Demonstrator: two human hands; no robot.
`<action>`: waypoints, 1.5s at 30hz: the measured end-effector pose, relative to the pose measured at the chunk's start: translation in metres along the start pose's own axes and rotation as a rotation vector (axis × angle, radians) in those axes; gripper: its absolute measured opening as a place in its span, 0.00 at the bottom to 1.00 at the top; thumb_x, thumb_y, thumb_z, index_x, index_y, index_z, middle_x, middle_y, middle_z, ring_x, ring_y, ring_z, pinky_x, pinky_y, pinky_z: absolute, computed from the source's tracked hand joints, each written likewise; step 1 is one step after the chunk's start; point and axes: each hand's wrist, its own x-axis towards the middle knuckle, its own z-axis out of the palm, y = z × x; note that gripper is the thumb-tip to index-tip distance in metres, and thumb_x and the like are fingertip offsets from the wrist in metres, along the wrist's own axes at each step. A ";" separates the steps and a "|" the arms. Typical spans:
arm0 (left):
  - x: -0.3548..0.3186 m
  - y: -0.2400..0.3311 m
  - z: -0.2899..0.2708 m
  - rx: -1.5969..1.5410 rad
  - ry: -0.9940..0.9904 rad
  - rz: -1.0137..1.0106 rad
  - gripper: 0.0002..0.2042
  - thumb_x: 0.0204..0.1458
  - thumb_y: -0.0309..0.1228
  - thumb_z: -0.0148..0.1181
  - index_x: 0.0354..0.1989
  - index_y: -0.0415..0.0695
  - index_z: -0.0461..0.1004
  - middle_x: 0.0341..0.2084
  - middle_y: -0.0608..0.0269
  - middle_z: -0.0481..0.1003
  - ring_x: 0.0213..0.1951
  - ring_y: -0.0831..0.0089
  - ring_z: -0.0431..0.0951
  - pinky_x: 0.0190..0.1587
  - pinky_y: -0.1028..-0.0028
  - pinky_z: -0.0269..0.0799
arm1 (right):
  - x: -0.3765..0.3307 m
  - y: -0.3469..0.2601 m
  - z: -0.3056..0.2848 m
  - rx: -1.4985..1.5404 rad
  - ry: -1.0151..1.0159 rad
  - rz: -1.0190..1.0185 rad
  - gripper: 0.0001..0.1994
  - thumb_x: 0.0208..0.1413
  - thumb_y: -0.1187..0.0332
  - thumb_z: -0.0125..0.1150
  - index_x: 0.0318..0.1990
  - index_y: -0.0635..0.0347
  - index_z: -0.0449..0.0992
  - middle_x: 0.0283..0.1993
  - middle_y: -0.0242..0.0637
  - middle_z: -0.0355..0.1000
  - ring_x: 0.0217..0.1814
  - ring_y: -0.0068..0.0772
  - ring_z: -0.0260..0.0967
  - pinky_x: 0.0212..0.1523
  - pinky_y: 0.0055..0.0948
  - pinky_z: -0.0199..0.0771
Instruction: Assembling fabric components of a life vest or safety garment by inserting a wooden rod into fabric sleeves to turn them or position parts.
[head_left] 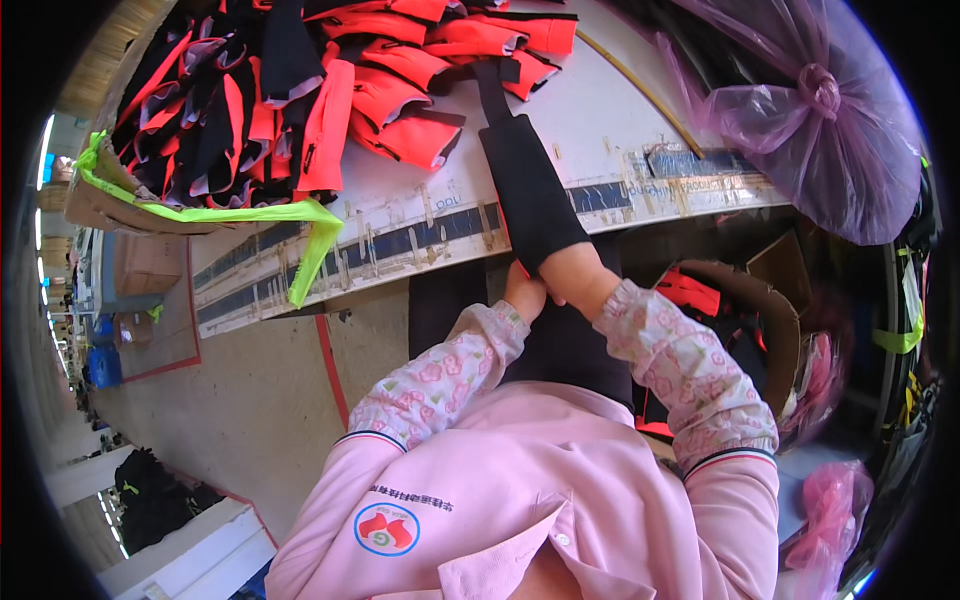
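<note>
A black fabric piece (535, 185) with an orange edge and a narrow strap at its far end lies from the table top over its near edge. My right hand (575, 272) reaches into or under its near end; the fingers are covered, and only the wrist side shows. Close beside it, my left hand (525, 292) is closed at the near edge of the black fabric piece, its fingertips partly hidden. Past the strap, several orange and black fabric pieces (400, 130) with grey lining lie heaped on the table.
A cardboard box (150, 212) edged with lime-green tape holds more orange and black pieces at left. A tied purple plastic bag (810, 130) and a thin stick (640, 85) are on the white table (600, 110) at right. Below stands an open carton (780, 290).
</note>
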 end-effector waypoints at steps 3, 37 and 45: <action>0.001 0.006 -0.005 -0.125 -0.030 0.094 0.09 0.54 0.21 0.43 0.40 0.37 0.68 0.25 0.53 0.73 0.10 0.65 0.70 0.10 0.70 0.64 | 0.009 -0.007 -0.011 0.050 -0.023 0.003 0.07 0.42 0.72 0.53 0.29 0.61 0.77 0.32 0.44 0.73 0.43 0.45 0.69 0.42 0.35 0.70; -0.009 -0.008 -0.028 -0.352 -0.070 -0.101 0.08 0.54 0.31 0.49 0.37 0.41 0.71 0.28 0.59 0.74 0.24 0.71 0.76 0.27 0.72 0.74 | -0.032 -0.066 -0.129 0.520 0.156 0.174 0.16 0.42 0.76 0.54 0.43 0.60 0.73 0.47 0.42 0.69 0.54 0.39 0.64 0.55 0.35 0.62; -0.011 -0.002 -0.008 -0.497 0.198 -0.204 0.09 0.49 0.27 0.52 0.40 0.49 0.70 0.29 0.65 0.73 0.29 0.77 0.73 0.29 0.77 0.67 | -0.019 -0.039 -0.043 0.110 0.312 0.018 0.31 0.34 0.74 0.61 0.54 0.63 0.65 0.58 0.44 0.62 0.64 0.41 0.54 0.65 0.36 0.49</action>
